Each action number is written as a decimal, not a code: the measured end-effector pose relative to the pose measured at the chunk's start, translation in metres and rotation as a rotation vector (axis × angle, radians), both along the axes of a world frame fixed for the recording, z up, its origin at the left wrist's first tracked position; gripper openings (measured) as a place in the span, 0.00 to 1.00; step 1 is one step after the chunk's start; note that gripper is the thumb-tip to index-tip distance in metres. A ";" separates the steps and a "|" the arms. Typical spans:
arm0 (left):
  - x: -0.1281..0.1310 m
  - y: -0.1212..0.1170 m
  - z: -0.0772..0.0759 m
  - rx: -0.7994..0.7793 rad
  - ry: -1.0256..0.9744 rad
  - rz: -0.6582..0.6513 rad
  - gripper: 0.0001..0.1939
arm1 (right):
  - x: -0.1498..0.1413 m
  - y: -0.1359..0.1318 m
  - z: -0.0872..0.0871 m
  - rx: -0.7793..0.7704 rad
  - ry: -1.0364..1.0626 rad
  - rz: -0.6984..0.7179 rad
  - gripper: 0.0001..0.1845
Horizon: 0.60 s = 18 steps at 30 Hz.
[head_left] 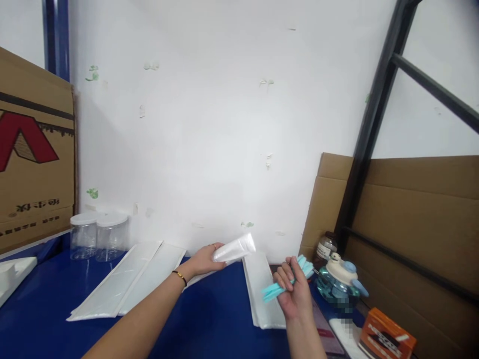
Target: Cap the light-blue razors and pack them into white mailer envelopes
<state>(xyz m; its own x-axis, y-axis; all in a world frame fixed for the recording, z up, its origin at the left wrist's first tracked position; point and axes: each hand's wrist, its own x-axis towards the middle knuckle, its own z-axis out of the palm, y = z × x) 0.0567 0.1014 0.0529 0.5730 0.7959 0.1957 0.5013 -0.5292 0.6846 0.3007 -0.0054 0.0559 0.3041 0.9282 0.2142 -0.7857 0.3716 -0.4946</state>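
Observation:
My left hand (208, 259) is closed around a white, shiny plastic pouch (236, 249), which points up to the right above the blue tabletop. The fingers of my right hand (294, 289) wrap round a bundle of turquoise strips (273, 292), whose ends stick out on both sides of the fist. What the strips are made of I cannot tell. Beneath and beside my right hand lies a flat white pouch (260, 289). Two more long flat pouches (116, 284) lie side by side to the left of my left hand, their far ends near the wall.
Two clear jars with white lids (111, 238) stand at the back left, beside a large printed cardboard box (37, 164). At the right are a brown bottle (325, 247), a teal water bottle (339, 281) and an orange box (387, 335). A dark metal post (368, 119) rises behind them.

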 end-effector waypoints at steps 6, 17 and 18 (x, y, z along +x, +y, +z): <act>-0.001 -0.059 0.007 -0.655 -0.469 -0.435 0.41 | -0.005 -0.007 0.057 0.158 -0.014 -0.030 0.09; 0.003 -0.077 -0.026 -0.872 -0.727 -0.674 0.36 | -0.078 -0.014 0.108 0.135 -0.528 -0.100 0.13; 0.003 -0.077 -0.028 -0.887 -0.744 -0.684 0.36 | -0.082 -0.014 0.104 0.101 -0.602 -0.100 0.13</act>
<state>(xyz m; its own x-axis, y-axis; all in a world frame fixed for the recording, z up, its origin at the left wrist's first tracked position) 0.0594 0.0242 0.0254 0.8870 0.4143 0.2040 -0.3220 0.2383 0.9162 0.2185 -0.0195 0.1599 0.1871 0.8677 0.4605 -0.3387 0.4970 -0.7989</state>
